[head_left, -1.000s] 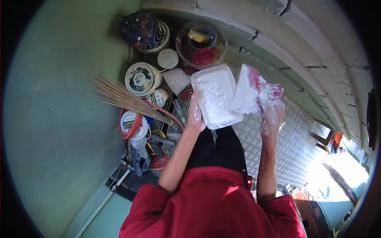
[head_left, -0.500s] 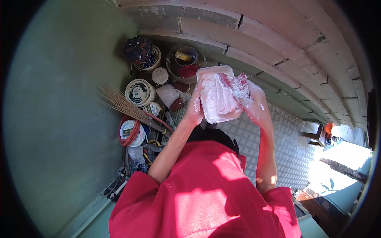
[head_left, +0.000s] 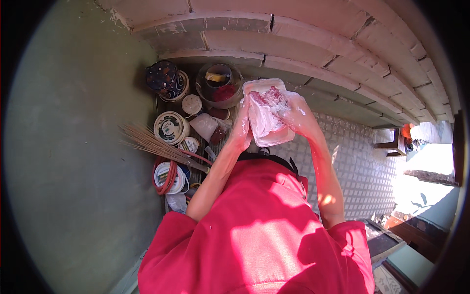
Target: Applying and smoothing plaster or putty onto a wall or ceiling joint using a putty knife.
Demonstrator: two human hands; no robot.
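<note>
The white tray [head_left: 263, 84], just beyond the red shirt [head_left: 254, 215], looks light and slightly flexible, its soft paste [head_left: 266, 126] likely slippery, so best gripped by the left rim, where the left hand [head_left: 240, 128] curls, while the right hand [head_left: 299, 113] clasps a smeared reddish tool [head_left: 270, 97] above it

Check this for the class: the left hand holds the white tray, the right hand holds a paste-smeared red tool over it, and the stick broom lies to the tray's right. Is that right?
Not quite: the stick broom lies to the left of the white tray, as the head view shows. The left hand, right hand and paste-smeared red tool are as you say.
</note>
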